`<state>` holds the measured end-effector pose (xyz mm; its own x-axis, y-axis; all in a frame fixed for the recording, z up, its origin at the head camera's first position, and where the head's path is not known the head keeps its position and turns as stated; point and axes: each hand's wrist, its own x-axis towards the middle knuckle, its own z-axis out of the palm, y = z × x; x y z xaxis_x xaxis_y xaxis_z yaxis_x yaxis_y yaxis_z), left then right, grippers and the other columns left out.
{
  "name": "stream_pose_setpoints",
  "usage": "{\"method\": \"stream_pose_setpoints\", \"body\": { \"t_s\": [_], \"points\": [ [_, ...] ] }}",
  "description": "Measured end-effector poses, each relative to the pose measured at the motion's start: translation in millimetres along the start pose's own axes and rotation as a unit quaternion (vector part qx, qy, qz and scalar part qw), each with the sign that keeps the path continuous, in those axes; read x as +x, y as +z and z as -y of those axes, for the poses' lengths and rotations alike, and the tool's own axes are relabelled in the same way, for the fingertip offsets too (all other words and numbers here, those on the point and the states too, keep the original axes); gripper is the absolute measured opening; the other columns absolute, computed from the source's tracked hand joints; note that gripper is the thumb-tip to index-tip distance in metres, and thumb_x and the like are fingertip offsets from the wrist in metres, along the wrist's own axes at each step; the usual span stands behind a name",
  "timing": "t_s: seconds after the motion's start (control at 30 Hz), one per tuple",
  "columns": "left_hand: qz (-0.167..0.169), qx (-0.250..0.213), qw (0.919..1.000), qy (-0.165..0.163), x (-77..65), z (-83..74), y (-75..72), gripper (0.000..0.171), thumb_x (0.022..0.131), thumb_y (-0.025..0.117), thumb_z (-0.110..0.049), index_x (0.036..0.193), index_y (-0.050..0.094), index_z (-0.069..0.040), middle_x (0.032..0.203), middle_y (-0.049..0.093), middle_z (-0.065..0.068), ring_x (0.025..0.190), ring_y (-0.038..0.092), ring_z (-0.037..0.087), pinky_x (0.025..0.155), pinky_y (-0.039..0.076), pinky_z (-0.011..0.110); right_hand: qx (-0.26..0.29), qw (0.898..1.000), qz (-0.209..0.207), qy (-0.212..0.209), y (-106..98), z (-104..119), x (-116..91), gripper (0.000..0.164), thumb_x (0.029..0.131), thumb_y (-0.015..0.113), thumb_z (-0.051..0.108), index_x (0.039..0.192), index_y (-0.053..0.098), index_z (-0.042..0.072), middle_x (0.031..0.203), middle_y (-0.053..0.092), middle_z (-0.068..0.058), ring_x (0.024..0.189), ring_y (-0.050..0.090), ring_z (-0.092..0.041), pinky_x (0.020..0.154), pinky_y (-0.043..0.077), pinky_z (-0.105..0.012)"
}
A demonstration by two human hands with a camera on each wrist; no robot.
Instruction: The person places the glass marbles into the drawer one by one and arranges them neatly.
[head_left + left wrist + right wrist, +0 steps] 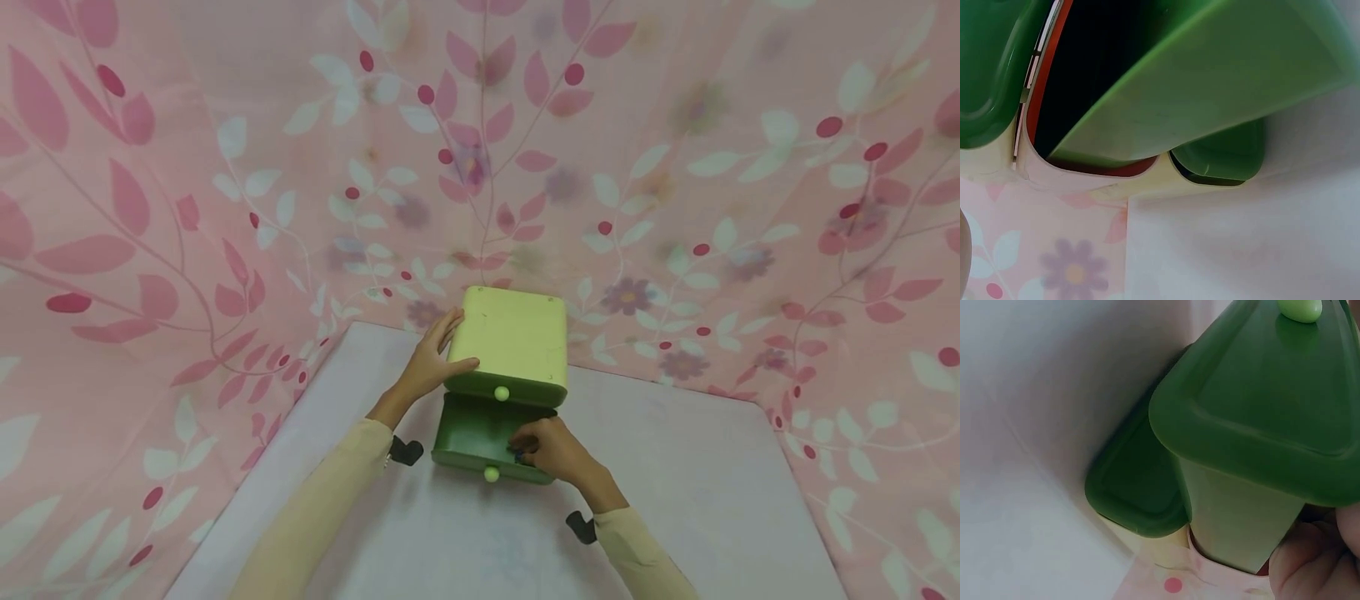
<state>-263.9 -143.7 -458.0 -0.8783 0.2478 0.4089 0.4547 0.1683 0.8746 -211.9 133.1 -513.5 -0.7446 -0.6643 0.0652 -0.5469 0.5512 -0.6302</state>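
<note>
A small chest of drawers [513, 333] has a pale yellow-green top and dark green fronts with light green knobs. Its middle drawer [467, 433] is pulled far out, above a bottom drawer [1138, 481] that sits pushed in. My left hand [431, 358] rests against the chest's left side, fingers fairly straight, thumb over the top's front corner. Inside the pulled-out drawer, at its right side, is my right hand [558, 450], fingers bent together. They pinch a small dark blue object [519, 456], mostly hidden by the fingers.
The chest stands on a white tabletop [720, 492], close to a pink leaf-and-flower cloth [675, 250] that hangs behind and at both sides. A black wrist camera [407, 452] sits by the left cuff, and another black camera [581, 527] by the right cuff.
</note>
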Motion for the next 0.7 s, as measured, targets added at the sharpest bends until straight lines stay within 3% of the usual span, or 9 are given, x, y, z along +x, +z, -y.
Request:
{"method": "stream_pose_setpoints", "body": {
  "t_s": [0.43, 0.7],
  "points": [
    [-0.002, 0.003, 1.0, -0.005, 0.8, -1.1, -0.5, 0.096, 0.082, 0.081, -0.015, 0.155, 0.019, -0.006, 0.158, 0.025, 0.016, 0.145, 0.025, 0.024, 0.118, 0.023, 0.037, 0.075, 0.996, -0.044, -0.004, 1.2, -2.5, -5.1, 0.027, 0.08, 0.072, -0.011, 0.103, 0.075, 0.003, 0.098, 0.073, -0.007, 0.085, 0.071, -0.018, 0.071, 0.058, -0.022],
    [-0.003, -0.015, 0.9999, -0.005, 1.0, 6.2, 0.8, 0.098, 0.081, 0.081, -0.014, 0.156, 0.017, -0.006, 0.158, 0.024, 0.017, 0.145, 0.024, 0.025, 0.118, 0.021, 0.039, 0.163, 0.982, -0.096, 0.017, 3.1, 4.8, -14.6, 0.019, 0.086, 0.074, 0.003, 0.105, 0.074, 0.004, 0.099, 0.073, -0.005, 0.087, 0.071, -0.019, 0.072, 0.058, -0.022]
  ]
}}
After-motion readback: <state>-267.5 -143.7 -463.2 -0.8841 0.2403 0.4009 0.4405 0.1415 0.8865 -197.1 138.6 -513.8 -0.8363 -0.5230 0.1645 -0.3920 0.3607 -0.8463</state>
